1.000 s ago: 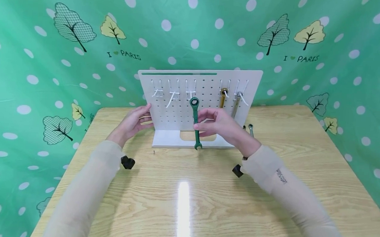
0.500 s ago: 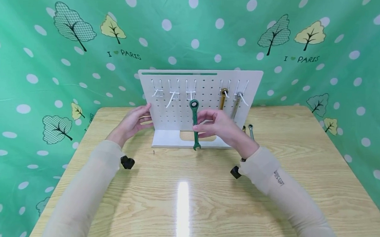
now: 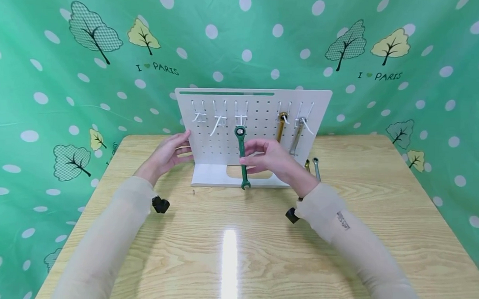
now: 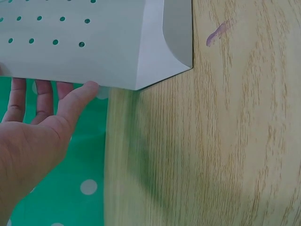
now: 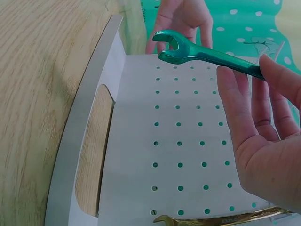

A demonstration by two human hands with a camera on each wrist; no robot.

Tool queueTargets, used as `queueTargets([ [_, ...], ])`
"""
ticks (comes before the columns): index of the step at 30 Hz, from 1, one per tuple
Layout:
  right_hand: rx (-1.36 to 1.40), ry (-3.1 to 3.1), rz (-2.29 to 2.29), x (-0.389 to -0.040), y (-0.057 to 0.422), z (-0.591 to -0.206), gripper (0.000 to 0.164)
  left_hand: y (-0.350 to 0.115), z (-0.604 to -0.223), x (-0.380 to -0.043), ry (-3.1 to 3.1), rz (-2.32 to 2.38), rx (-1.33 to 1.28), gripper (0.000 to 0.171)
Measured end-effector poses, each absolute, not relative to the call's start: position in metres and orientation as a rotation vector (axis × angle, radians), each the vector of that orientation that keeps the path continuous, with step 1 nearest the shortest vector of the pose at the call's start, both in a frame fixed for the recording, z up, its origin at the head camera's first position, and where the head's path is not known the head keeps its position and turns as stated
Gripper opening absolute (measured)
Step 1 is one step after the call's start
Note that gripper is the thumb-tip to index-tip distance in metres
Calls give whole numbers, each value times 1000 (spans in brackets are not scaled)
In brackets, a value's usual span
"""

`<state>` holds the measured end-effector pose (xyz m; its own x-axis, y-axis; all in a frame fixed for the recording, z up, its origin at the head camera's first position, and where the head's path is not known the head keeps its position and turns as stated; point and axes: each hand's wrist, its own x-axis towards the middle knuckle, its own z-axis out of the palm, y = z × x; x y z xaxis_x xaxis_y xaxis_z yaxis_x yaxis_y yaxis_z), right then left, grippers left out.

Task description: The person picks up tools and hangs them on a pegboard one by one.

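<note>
The grip of the right hand (image 3: pixel 263 158) is closed on the green wrench (image 3: pixel 241 147), which it pinches at the shaft between the thumb and the fingers. This wrench is in the air in front of the white pegboard (image 3: pixel 300 96), almost upright, with its ring end up and its fork end down. The ring is just below the tip of the third hook (image 3: pixel 241 119) from the left (whether the two touch, I cannot tell). The grip of the left hand (image 3: pixel 169 155) is closed on the left edge of the pegboard, with some fingers passing behind it. On the two hooks at the right side hang a gold wrench (image 3: pixel 280 130) and, next to it, a paler wrench (image 3: pixel 297 138). To the right of the pegboard, a second gold wrench (image 3: pixel 307 164) and a silver wrench (image 3: pixel 317 169) lie on the wooden bench (image 3: pixel 196 245), near the right forearm. Behind everything is a green cloth (image 3: pixel 235 43) with white dots and printed trees.
</note>
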<state>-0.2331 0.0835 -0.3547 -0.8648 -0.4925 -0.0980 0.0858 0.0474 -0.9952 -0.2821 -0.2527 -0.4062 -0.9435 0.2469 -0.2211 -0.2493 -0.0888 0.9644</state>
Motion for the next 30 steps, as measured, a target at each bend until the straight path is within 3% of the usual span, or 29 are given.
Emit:
queueTargets([
  [9,-292,1876,-1920,-245,75,-362,29,-257,-407,-282,1847,2107,-19,47],
  [23,-185,1963,-1949,-265,67,-364,33,-257,-401,-280,1895,2084,-14,58],
  [30,-148,2005,-1981,-270,71,-367,31,-254,-406,-283,1858,2100,-5,53],
])
